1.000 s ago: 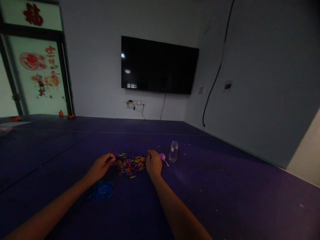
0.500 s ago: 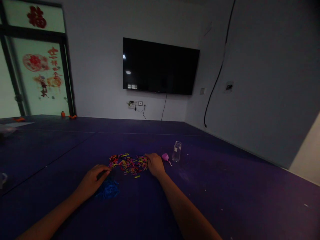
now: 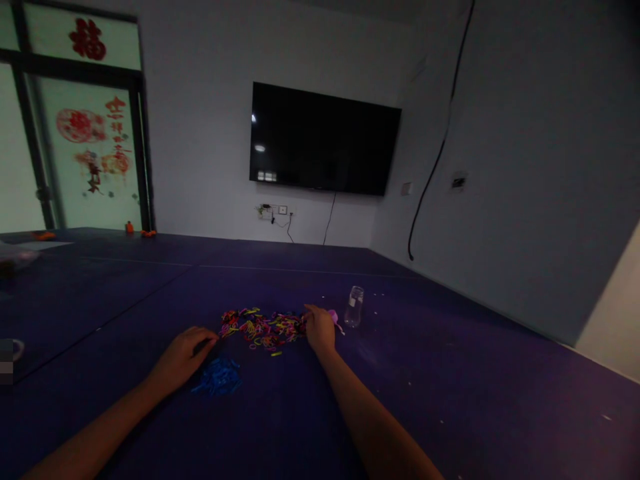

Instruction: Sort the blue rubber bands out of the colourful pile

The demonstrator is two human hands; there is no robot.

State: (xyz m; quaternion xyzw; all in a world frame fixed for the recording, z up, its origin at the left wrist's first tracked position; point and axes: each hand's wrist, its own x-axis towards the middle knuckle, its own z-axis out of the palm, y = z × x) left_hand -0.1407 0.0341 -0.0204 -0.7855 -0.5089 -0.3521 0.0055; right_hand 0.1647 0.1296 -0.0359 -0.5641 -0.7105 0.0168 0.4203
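A loose pile of small multicoloured rubber bands (image 3: 270, 330) lies in front of me on the purple surface. At its left end is my left hand (image 3: 185, 357), thumb and fingertips drawn together; anything between them is too small to make out. Closer to me, beside that hand, sits a heap of blue bands (image 3: 219, 377). My right hand (image 3: 321, 330) is at the pile's right end, fingers bent down toward the bands and their tips partly hidden. Just behind it a pink funnel-like piece (image 3: 334, 316) shows in part. A clear bottle (image 3: 354, 310) stands upright to the right.
The purple surface (image 3: 280, 433) reaches back to the wall. Small white scraps are scattered on the right. Orange items (image 3: 149, 234) lie near the door at the far left. A television (image 3: 325, 140) hangs on the wall, and a black cable (image 3: 437, 157) runs down on the right.
My right hand has shifted slightly right, partly covering the pink piece and uncovering more of the pile's right end. My left hand has backed off a little from the blue heap. The view has tilted slightly.
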